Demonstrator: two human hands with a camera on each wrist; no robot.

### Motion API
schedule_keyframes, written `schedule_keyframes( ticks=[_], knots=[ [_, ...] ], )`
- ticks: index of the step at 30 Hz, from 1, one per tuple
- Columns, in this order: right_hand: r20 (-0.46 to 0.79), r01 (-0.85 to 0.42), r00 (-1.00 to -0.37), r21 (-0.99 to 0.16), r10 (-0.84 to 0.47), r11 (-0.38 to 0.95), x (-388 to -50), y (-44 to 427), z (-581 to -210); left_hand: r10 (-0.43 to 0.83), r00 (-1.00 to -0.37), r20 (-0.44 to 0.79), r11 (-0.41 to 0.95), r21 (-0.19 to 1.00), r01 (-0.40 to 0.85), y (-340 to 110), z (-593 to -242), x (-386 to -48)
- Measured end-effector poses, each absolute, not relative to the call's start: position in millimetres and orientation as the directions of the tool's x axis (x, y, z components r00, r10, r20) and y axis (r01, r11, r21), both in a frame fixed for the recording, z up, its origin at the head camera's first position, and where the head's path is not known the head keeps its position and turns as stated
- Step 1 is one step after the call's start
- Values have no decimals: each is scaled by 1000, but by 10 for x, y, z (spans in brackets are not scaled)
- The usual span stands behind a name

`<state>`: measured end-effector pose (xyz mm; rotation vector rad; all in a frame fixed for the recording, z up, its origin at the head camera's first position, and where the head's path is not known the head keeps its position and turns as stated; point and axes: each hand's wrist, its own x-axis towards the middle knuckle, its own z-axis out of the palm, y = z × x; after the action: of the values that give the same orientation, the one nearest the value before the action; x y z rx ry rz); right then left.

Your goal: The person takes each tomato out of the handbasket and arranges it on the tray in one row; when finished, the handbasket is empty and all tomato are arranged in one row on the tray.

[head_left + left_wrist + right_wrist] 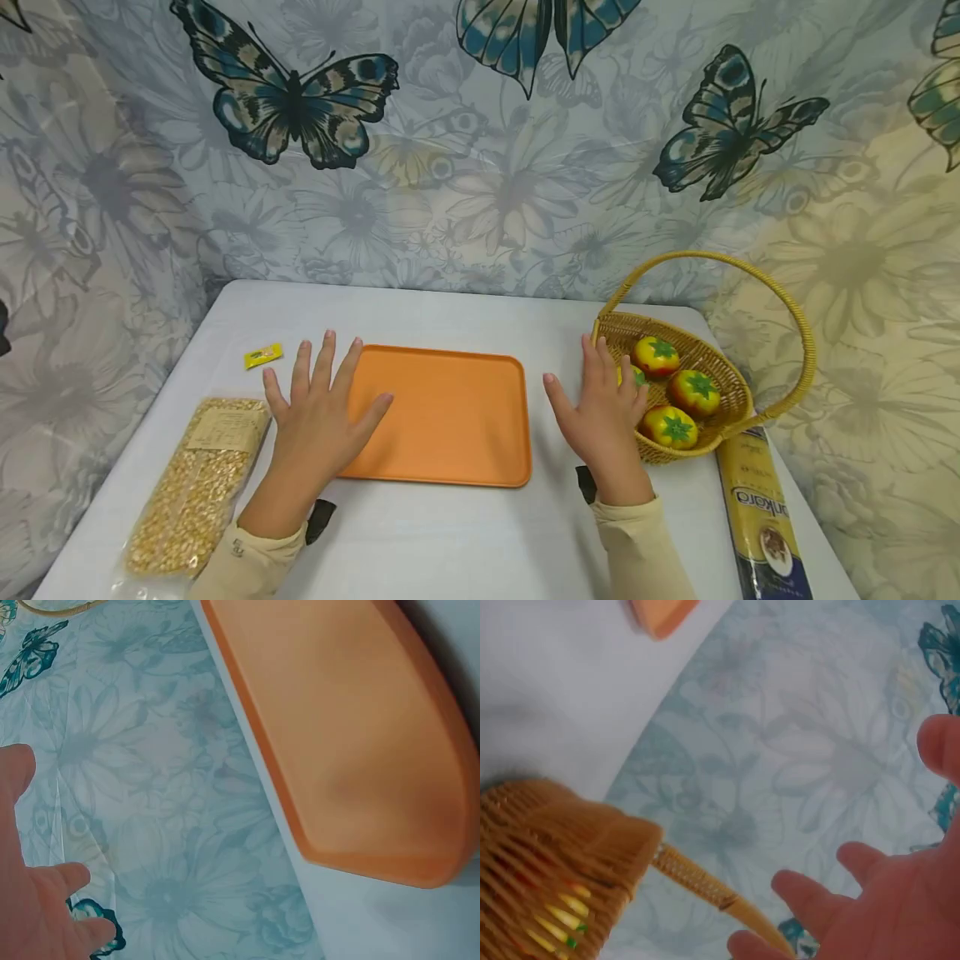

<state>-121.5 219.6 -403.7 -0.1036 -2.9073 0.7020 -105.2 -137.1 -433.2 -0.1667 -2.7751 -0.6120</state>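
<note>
My left hand (318, 425) hovers with its fingers spread, between the bag of corn kernels and the left edge of an orange tray (442, 417). It holds nothing. My right hand (606, 417) is likewise raised with straight fingers, nearest to a wicker basket (738, 379) and partly covering its left side in the head view. Several red-and-yellow fruits with green tops, one of them a tomato-like fruit (694, 393), lie in the basket. In the left wrist view the tray (375, 750) is beside the left hand; the right wrist view has the basket (562, 825) below the right hand.
A clear bag of corn kernels (191, 492) lies at the left, with a small yellow packet (263, 356) behind it. At the right edge a long yellow-and-blue package (761, 508) extends from under the basket's side. A butterfly-patterned cloth (510, 192) hangs behind the white table (450, 542).
</note>
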Motion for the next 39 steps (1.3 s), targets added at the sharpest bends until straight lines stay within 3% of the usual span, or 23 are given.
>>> schedule_keyframes(
  ticks=[31, 39],
  knots=[
    [122, 128, -969, -500, 216, 856, -1164, 2768, -4089, 73, -958, 276, 919, 356, 172, -1496, -4658, -548],
    [56, 199, -963, -512, 264, 836, -1182, 2919, -4074, 69, -970, 234, 924, 353, 151, -1529, -4735, -483]
  ],
)
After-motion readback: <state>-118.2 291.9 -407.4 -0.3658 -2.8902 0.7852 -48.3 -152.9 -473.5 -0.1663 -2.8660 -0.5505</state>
